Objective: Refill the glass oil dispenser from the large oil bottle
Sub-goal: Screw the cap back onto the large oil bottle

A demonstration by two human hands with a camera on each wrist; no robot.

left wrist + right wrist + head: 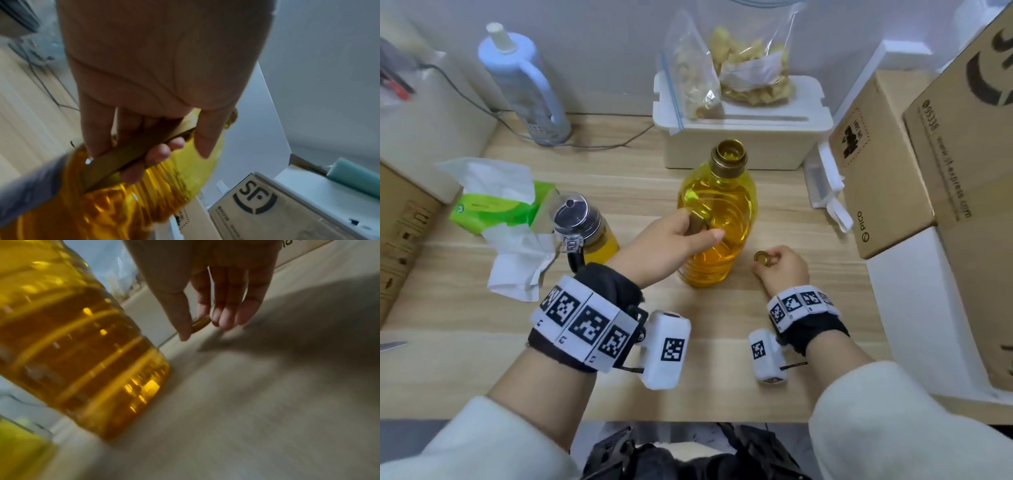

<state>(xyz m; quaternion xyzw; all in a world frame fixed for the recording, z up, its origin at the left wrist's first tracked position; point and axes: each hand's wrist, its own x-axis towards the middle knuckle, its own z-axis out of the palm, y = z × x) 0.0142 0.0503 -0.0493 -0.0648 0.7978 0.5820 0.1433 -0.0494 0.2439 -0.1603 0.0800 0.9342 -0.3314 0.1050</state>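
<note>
The large oil bottle (717, 219) stands upright at the table's middle, uncapped, full of yellow oil. My left hand (674, 236) curls its fingers round the bottle's gold carrying handle (131, 152). The bottle's body (68, 340) fills the left of the right wrist view. My right hand (780, 270) is low on the table right of the bottle and pinches the small gold cap (762, 257) between thumb and fingers; the cap (200, 323) shows at its fingertips. The glass oil dispenser (585, 228), with a shiny lid and some oil inside, stands left of the bottle.
A green tissue pack (496, 202) and a crumpled tissue (520, 260) lie left of the dispenser. A white lidded box (739, 133) carrying a bag of snacks stands behind the bottle. Cardboard boxes (883, 164) line the right side. A white jug (524, 82) and a cable are at the back left.
</note>
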